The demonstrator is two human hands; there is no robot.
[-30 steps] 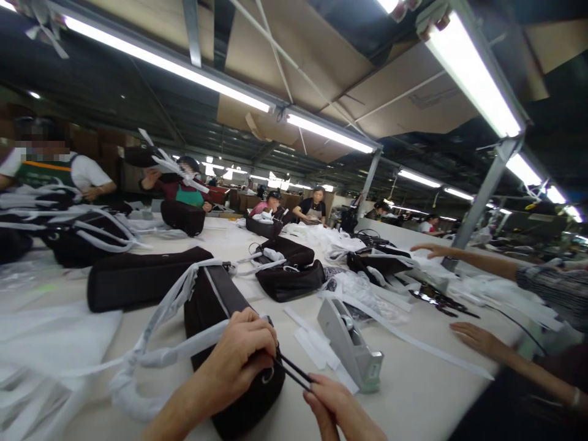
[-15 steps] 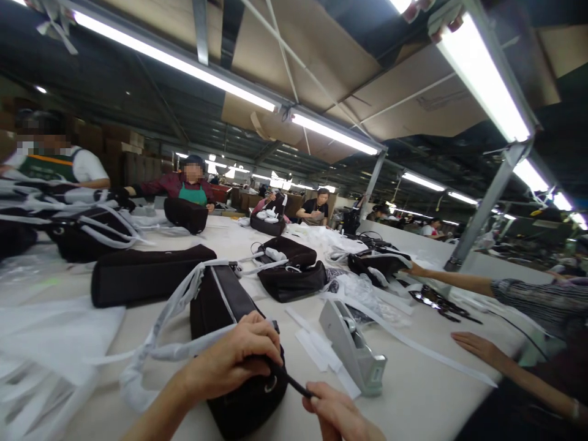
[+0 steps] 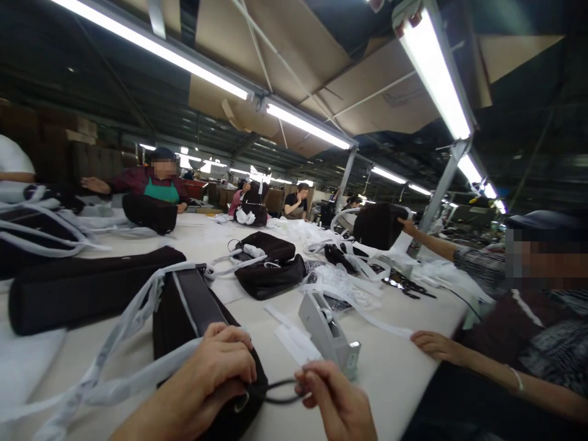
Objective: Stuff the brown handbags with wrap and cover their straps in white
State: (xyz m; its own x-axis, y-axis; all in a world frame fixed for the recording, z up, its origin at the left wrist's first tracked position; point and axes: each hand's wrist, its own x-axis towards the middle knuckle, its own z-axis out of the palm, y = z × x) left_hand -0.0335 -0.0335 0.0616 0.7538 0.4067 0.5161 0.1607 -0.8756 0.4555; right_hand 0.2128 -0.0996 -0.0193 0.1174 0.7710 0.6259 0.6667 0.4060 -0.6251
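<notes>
A black bag (image 3: 193,300) lies in front of me, its straps wrapped in white material (image 3: 151,367). My left hand (image 3: 225,361) is closed on the near end of this bag, beside a metal ring. Pinched in the fingers of my right hand (image 3: 328,392) is a thin black cord (image 3: 282,392), which forms a narrow loop running from the bag. Behind my right hand stands a grey tape dispenser (image 3: 328,334), with white paper strips (image 3: 294,343) beside it.
More black bags lie at the left (image 3: 92,282) and centre (image 3: 269,269) of the white table (image 3: 390,367). At the right, a person's hand (image 3: 436,346) rests on the edge while the other holds a bag (image 3: 379,223). Other people stand beyond.
The view has turned to the right. My right hand has risen, and the cord now shows as an open loop. The person at the right has lifted a black bag.
</notes>
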